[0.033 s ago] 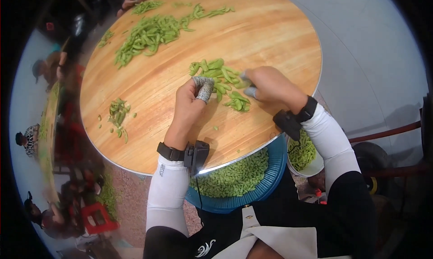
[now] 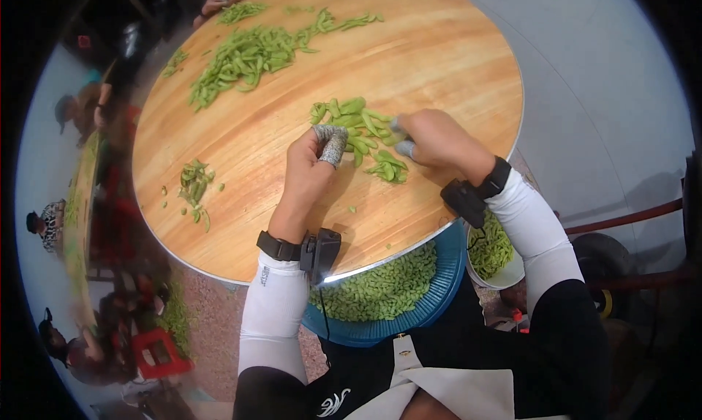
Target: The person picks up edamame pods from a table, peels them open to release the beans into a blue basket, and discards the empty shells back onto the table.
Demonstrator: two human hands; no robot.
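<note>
A small heap of green soybean pods point(image 2: 355, 116) lies on the round wooden table in front of me. My left hand point(image 2: 311, 160) is at the heap's near left edge, its thumb and finger in speckled grey finger covers and pressed together; whatever they pinch is hidden. At the heap's right side, my right hand point(image 2: 442, 145), also in grey finger covers, has a blurred green pod between thumb and fingertip. Just below the fingers sits a smaller clump of pods point(image 2: 387, 168). Under the table's near edge, a blue basin point(image 2: 455, 274) holds many shelled green beans point(image 2: 387, 285).
The round table point(image 2: 417, 61) also bears a large pod pile point(image 2: 245, 58) at the far left and scattered bits point(image 2: 194, 186) at the left. A white bucket point(image 2: 510, 275) of green husks stands right of the basin. People sit along another table, near a red stool point(image 2: 157, 354).
</note>
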